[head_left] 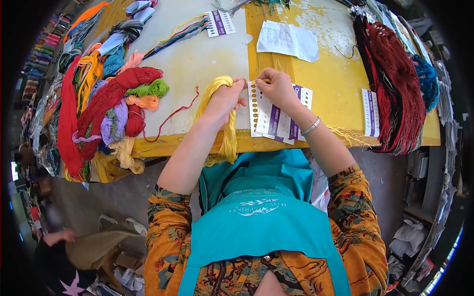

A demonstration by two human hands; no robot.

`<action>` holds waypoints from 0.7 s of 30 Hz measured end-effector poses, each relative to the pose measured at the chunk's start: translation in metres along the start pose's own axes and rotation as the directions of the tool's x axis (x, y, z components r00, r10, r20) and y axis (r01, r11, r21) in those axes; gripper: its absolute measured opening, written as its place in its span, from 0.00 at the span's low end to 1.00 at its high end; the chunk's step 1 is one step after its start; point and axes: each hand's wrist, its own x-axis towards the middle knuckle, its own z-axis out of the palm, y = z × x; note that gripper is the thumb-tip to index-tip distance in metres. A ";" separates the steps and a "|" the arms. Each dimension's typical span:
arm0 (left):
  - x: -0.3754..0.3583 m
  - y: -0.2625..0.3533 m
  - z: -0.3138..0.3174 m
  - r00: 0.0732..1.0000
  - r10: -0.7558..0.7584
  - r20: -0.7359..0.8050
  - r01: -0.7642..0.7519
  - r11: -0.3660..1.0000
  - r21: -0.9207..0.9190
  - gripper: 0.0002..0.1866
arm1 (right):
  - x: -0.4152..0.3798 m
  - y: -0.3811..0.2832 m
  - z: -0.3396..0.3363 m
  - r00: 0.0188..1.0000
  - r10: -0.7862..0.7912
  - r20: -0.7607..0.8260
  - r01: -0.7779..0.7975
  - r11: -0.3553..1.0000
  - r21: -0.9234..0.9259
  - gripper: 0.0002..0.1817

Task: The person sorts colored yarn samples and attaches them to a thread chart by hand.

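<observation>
A yellow thread skein (228, 140) hangs over my left hand (228, 98), whose fingers curl near the left edge of the punched cards. My right hand (277, 89) pinches at the top of a white card with a column of holes (254, 116); whatever lies between its fingertips is too small to make out. Under and beside that hand, more white cards with purple bands (271, 121) overlap at the table's front edge. Loose yellow threads (348, 135) lie to the right of them.
Colourful skeins (111, 98) pile up at the left, with a red strand (173, 114) trailing off. Dark red bundles (397, 74) and another card (370, 112) lie right. Farther back are a paper sheet (289, 40) and a threaded card (220, 23). A person (59, 266) is at lower left.
</observation>
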 end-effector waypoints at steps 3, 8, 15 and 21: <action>0.015 -0.008 -0.003 0.994 -0.006 0.109 0.000 0.998 0.058 0.13 | -0.003 0.002 -0.002 0.999 0.034 0.017 -0.035 0.999 0.020 0.09; 0.016 -0.010 0.002 0.992 0.066 0.109 -0.073 0.995 0.067 0.12 | -0.005 0.007 0.001 0.999 -0.030 -0.027 0.032 0.997 0.075 0.08; 0.026 -0.008 -0.006 0.979 0.002 0.202 -0.008 1.000 0.028 0.12 | -0.008 0.001 -0.001 1.000 -0.004 0.001 0.004 1.000 0.022 0.08; 0.031 -0.003 -0.007 0.966 -0.030 0.257 -0.005 0.991 0.137 0.09 | -0.009 -0.001 -0.001 1.000 0.004 0.027 -0.006 0.999 0.053 0.08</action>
